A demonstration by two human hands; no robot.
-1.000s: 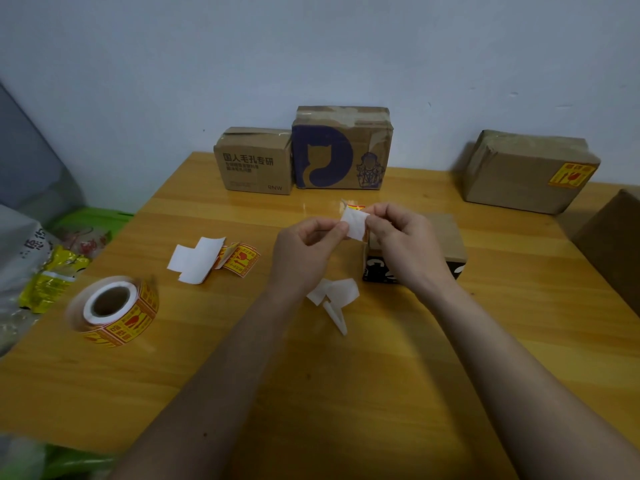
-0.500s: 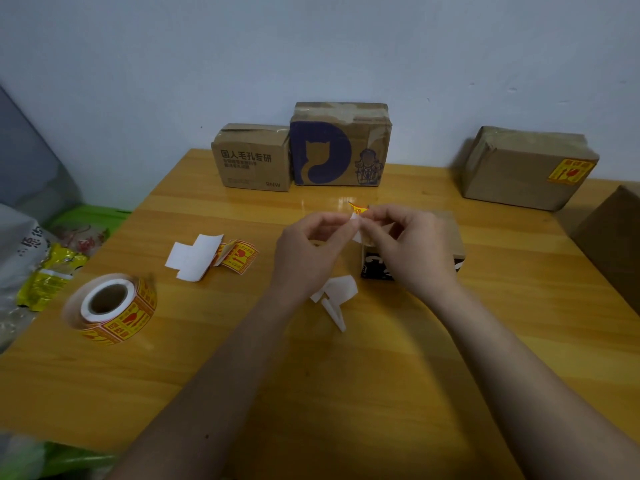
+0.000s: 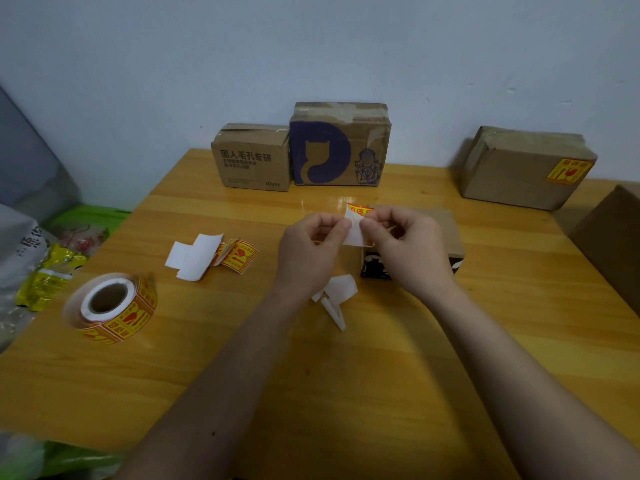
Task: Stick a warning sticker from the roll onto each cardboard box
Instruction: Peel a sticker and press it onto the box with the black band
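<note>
My left hand (image 3: 311, 251) and my right hand (image 3: 405, 251) pinch one warning sticker (image 3: 356, 225) between them above the table; its white backing faces me and a yellow-red corner shows at the top. Just behind my right hand sits a small brown and black box (image 3: 446, 237), partly hidden. The sticker roll (image 3: 114, 308) lies at the left. At the back stand a box with printed characters (image 3: 252, 157) and a box with a purple cat print (image 3: 339, 147). A box at the back right (image 3: 523, 168) carries a yellow sticker (image 3: 568, 171).
White backing scraps and loose stickers (image 3: 211, 256) lie left of my hands, more white scraps (image 3: 337, 296) below them. A brown box edge (image 3: 613, 237) stands at the far right. Plastic bags (image 3: 45, 271) sit beyond the wooden table's (image 3: 346, 393) left edge.
My hands drew close over the sticker half a second ago and have since parted a little, showing more of the white backing and the printed top corner.
</note>
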